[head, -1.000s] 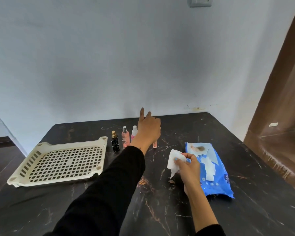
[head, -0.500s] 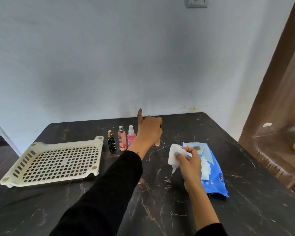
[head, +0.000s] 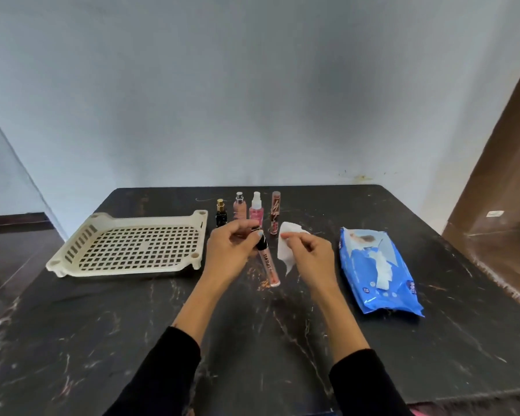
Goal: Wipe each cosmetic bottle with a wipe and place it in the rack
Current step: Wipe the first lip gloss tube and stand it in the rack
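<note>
Nearest the camera, two black sleeves (head: 162, 373) enter from the bottom edge, cut off at the elbows. Above the dark marbled table (head: 72, 340), the left hand (head: 230, 253) pinches the black cap end of a lip gloss tube (head: 269, 265), which slants down toward the camera; its cap is largely covered by the fingers. The lettering on the tube is only partly legible. The right hand (head: 308, 253) grips a white wipe (head: 287, 244) between thumb and fingertips, just beside the tube; contact between wipe and tube cannot be confirmed. To the right lies a blue wipes pack (head: 379, 274), its print too small to read. To the left sits the cream rack (head: 126, 244), with no bottles in it. Beyond the hands, four bottles stand in a row: a black bottle (head: 221, 214), a peach spray bottle (head: 240, 207), a pink spray bottle (head: 256, 207) and a brown tube (head: 275, 211), the lower parts of some hidden behind the left hand.
</note>
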